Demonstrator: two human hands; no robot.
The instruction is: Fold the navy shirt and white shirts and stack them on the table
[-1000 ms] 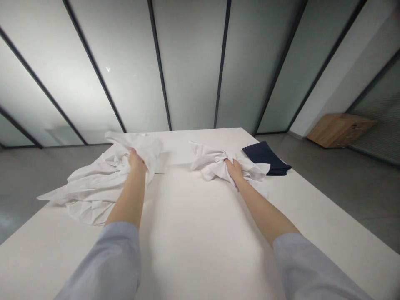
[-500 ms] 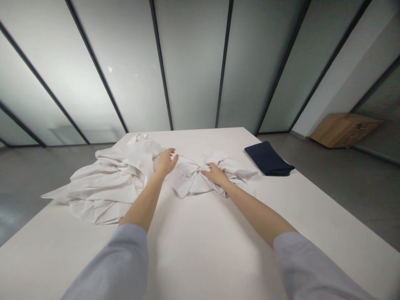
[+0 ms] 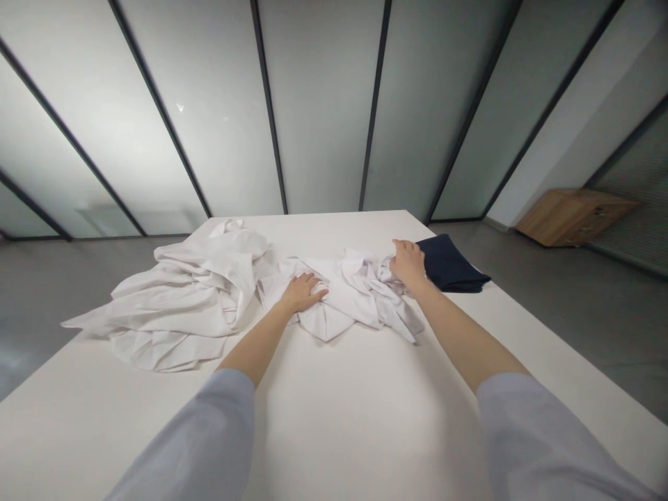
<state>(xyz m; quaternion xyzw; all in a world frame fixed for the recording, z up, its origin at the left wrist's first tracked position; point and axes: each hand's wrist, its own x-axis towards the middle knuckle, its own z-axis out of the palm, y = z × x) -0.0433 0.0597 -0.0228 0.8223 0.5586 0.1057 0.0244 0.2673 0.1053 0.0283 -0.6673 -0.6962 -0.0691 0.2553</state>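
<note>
A crumpled white shirt [image 3: 347, 296] lies across the middle of the table, its folds bunched toward the right. My left hand [image 3: 303, 292] rests flat on the shirt's left part, fingers stretched out and spread. At the right end of the shirt, my right hand [image 3: 408, 263] has its fingers bent round a bunched bit of the cloth; the thumb is hidden. Just beyond that hand sits a folded dark navy cloth [image 3: 453, 268], partly covered by it.
A large heap of white cloth [image 3: 182, 292] lies at the table's left, one corner reaching over the edge. The white table [image 3: 334, 410] stands before a frosted glass partition [image 3: 318, 104]. A wooden cabinet [image 3: 568, 217] is on the floor at right.
My right hand has moved right, from the shirt's middle to its right end. My left hand has come down and rightward onto the shirt. The shirt's folds have shifted, with a corner now pointing toward me.
</note>
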